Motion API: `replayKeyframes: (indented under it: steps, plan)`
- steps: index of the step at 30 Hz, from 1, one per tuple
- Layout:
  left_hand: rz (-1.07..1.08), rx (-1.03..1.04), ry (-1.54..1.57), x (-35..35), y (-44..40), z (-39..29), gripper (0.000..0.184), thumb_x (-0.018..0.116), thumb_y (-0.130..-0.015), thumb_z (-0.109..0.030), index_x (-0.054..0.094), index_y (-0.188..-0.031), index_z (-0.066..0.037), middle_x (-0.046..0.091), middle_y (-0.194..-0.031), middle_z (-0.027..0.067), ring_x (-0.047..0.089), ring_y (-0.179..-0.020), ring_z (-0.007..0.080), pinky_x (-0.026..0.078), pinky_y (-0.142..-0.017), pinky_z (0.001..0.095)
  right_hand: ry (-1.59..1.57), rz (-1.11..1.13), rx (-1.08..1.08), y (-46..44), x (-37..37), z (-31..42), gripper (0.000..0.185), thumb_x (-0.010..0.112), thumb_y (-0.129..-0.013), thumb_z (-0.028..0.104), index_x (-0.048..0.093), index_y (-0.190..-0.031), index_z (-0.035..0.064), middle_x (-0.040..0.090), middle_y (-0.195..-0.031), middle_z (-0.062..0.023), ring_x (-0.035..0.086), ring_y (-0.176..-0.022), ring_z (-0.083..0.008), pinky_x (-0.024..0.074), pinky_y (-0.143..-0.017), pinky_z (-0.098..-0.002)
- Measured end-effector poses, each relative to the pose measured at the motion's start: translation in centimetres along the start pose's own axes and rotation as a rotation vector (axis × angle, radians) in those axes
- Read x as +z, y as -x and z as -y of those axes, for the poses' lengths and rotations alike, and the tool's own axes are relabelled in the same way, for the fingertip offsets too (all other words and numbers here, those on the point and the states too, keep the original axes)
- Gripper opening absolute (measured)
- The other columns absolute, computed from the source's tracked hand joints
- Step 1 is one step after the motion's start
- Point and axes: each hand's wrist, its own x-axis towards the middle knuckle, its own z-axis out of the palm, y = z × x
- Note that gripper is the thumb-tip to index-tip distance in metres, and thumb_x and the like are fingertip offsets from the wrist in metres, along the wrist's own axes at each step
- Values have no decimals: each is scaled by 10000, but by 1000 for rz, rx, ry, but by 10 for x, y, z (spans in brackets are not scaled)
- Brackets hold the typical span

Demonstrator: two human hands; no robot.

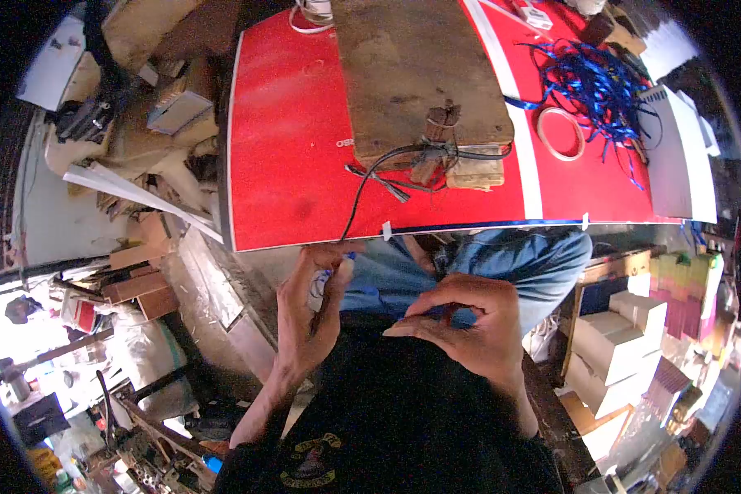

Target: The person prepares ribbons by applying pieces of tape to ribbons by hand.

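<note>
My left hand (311,305) is closed just below the front edge of the red table. Between its fingers and palm shows a small white and blue piece (318,288), too blurred to name. My right hand (473,321) is held over my lap, thumb and forefinger pinched together; whatever is between them is too small to make out. A black cable (358,198) runs from a bundle tied on a wooden board (424,74) down to the table edge beside my left fingers. Along that edge lies a thin blue strip (486,225), with small white tabs (387,231) on it.
On the red table (288,148) lie a tangle of blue ribbon (593,90) and a tape ring (561,133). A white box (679,156) stands at its right end. White cartons (613,346) are stacked at lower right; scrap and wooden pieces clutter the left floor.
</note>
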Motion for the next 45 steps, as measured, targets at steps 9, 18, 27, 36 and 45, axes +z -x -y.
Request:
replayKeyframes:
  steps: [9,18,27,36,45]
  plan:
    - [285,-263,816,27,-2,-35,99,589,-1000,-91,547,-1052,-18,612,-797,38,546,-644,46,421,-533,204,-193,-206,123,-3,2,12,194,839,-789,110,744,-915,-4,731,-915,-83,677,-797,-103,547,-703,-243]
    - [226,-320,550,23,-15,-40,86,591,-997,-70,562,-1002,11,641,-847,48,591,-718,46,472,-594,207,-243,-255,95,-8,2,21,118,737,-867,-6,728,-973,-55,726,-985,-120,687,-912,-146,544,-864,-298]
    - [269,-156,516,21,-21,-41,145,614,-953,19,658,-1086,55,703,-986,109,673,-936,128,552,-799,257,-152,-283,144,-7,1,34,434,833,-769,36,667,-1167,-5,754,-865,-112,717,-779,-122,548,-676,-247]
    - [354,-30,404,14,-26,-32,199,617,-893,88,723,-1040,6,719,-917,125,683,-679,149,546,-556,259,-95,-149,158,-5,-11,29,366,832,-778,40,671,-1105,3,753,-866,-89,718,-797,-118,546,-681,-221]
    - [412,-61,381,9,-25,-33,241,648,-869,88,718,-1081,-4,720,-911,126,678,-704,152,541,-590,265,-232,-190,256,0,-11,24,161,819,-801,36,717,-914,-16,723,-835,-72,677,-709,-101,544,-640,-223]
